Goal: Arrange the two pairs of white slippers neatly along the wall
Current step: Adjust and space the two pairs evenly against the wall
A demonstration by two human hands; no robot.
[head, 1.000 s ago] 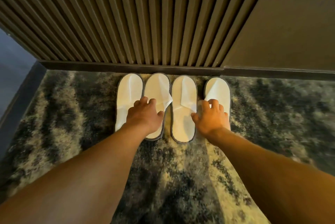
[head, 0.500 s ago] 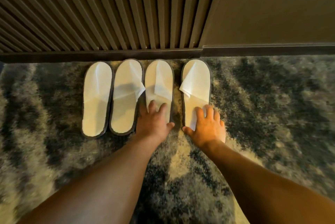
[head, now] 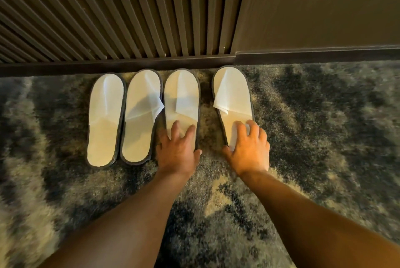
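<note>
Two pairs of white slippers with dark edging lie in a row on the carpet, toes toward the wall's skirting board (head: pixel 108 68). The far-left slipper (head: pixel 104 120) and the second slipper (head: pixel 138 122) lie side by side, almost touching, with no hand on them. My left hand (head: pixel 177 153) lies flat on the heel of the third slipper (head: pixel 181 98), fingers spread. My right hand (head: pixel 249 150) presses flat on the heel of the right-most slipper (head: pixel 233 94), which is slightly angled. A gap of carpet separates these two slippers.
The floor is a mottled dark-and-beige carpet (head: pixel 324 127). A ribbed wooden wall panel (head: pixel 129 18) stands behind the slippers, with a plain flat panel (head: pixel 324 7) to its right. Carpet stretches away on both sides of the row.
My left hand moved from the second slipper to the third slipper's heel. My right hand stays on the right-most slipper. The view shifted, so the row now sits further left.
</note>
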